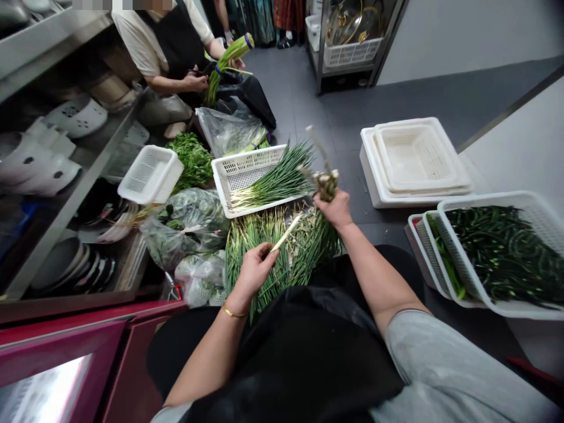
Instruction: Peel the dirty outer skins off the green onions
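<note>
Grey floor (291, 94); your left hand (252, 267) pinches a scallion (286, 234), long axis toward basket (222, 191)'s near-right corner. Your right hand (337, 210) clutches a rooty bunch (326, 187).

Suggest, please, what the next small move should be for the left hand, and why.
Perhaps lay the pale stalk in the white basket ahead: the left hand holds it, it looks clean, and similar pale-ended green onions already lie there.

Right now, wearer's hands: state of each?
Left hand: closed, holding a pale stalk.
Right hand: closed, holding a blurred root-like clump.
</note>
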{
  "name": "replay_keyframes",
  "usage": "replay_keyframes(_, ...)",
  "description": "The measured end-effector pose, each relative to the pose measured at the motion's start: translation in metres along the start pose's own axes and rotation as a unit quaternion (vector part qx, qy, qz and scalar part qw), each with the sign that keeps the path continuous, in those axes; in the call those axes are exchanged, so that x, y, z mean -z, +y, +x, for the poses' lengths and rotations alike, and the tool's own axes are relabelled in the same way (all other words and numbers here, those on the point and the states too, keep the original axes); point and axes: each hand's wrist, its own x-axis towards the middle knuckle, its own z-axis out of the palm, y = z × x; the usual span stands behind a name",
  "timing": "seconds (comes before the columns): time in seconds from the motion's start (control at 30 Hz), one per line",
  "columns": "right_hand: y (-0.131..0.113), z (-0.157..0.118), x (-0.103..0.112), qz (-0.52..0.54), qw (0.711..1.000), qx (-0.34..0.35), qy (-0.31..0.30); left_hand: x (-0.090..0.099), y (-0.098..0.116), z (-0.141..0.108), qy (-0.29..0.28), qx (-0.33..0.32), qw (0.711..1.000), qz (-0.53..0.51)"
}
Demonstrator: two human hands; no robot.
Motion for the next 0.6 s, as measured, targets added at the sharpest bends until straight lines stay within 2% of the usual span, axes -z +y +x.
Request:
replay_keyframes(0.07,0.009,0.011,0.006,0.008,1.0,-0.029,-0.007,0.007,-0.001,-0.003,-0.01,0.044,0.998,-0.039)
replay_keyframes(0.13,0.012,0.014,0.009,0.016,0.997,-0.032,-0.07,0.012,-0.002,0.001,-0.023,0.077,0.99,-0.111)
replay_keyframes(0.2,0.007,0.01,0.007,0.048,0.99,-0.018,-0.134,0.015,-0.001,0.012,-0.035,0.073,0.979,-0.189)
replay_keyframes(0.33,-0.018,-0.013,-0.001,0.209,0.96,-0.027,-0.184,0.011,0.005,0.042,-0.072,0.046,0.952,-0.294)
replay_keyframes(0.43,-0.037,-0.029,-0.007,0.29,0.928,-0.031,-0.232,-0.001,0.009,0.054,-0.131,0.057,0.942,-0.305)
replay_keyframes(0.5,-0.044,-0.035,-0.013,0.293,0.922,-0.027,-0.251,-0.011,0.008,0.056,-0.165,0.068,0.939,-0.294)
replay_keyframes(0.53,-0.045,-0.036,-0.015,0.283,0.925,-0.027,-0.251,-0.015,0.006,0.055,-0.168,0.07,0.939,-0.29)
replay_keyframes(0.6,-0.046,-0.037,-0.019,0.258,0.934,-0.031,-0.244,-0.021,0.002,0.053,-0.132,0.056,0.948,-0.284)
